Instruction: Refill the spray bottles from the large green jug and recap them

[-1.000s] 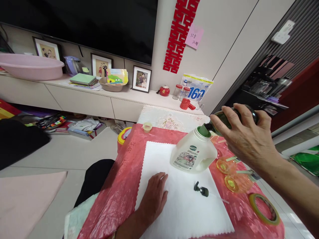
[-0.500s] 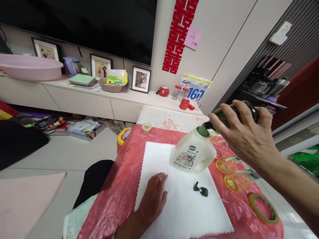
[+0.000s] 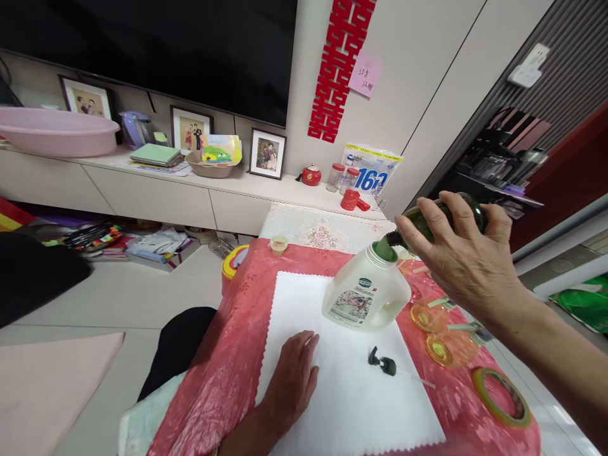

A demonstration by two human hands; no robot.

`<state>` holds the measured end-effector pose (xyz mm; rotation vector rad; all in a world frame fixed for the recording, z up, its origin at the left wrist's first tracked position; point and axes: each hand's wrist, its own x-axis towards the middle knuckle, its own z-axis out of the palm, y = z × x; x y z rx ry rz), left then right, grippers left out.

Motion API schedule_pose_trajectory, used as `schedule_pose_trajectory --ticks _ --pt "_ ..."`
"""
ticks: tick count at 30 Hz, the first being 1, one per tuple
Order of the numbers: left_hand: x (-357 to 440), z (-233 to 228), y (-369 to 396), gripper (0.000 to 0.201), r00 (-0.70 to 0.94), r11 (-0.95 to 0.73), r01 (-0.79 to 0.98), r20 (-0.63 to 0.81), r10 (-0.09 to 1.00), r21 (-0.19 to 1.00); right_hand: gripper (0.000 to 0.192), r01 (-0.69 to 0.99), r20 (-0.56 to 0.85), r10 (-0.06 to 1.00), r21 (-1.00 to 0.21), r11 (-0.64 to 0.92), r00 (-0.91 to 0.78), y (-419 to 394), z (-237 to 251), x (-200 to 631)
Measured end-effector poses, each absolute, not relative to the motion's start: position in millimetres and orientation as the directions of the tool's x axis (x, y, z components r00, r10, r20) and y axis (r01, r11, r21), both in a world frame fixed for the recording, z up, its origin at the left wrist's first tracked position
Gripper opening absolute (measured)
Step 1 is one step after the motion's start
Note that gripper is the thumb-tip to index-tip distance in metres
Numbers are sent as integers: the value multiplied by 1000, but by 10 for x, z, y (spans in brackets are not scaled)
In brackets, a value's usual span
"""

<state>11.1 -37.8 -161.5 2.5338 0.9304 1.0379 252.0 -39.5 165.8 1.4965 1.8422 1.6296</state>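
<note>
Position: head-worn, single view.
Facing: forward and down, toward 12 o'clock.
Range: close over red table (image 3: 228, 373); wall cabinet (image 3: 156, 196) farther off at 11 o'clock.
Overlap: none.

The white and blue plastic bag (image 3: 372, 171) on the shelf shows large numerals "160". The pink sticky note (image 3: 365, 74) on the wall bears handwriting too small to read. The red paper cutout (image 3: 335, 66) forms the double-happiness sign.

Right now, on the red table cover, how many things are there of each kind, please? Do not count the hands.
White cloth: 1
Bottles: 2, the white jug and the dark green bottle held in the right hand
Pump head: 1
Orange-tinted containers: 2
Tape roll: 1
Small cap: 1
Total: 8
</note>
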Motion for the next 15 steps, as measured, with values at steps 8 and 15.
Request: schedule_pose_trajectory --ticks 8,15 --pt "116 -1645 -374 63 538 -751 441 525 660 491 50 754 546 800 627 -194 -248 -555 1616 2597" --pt "61 -1522 -362 54 537 -701 345 481 693 624 93 998 542 840 -54 20 13 -1177 1339 2664"
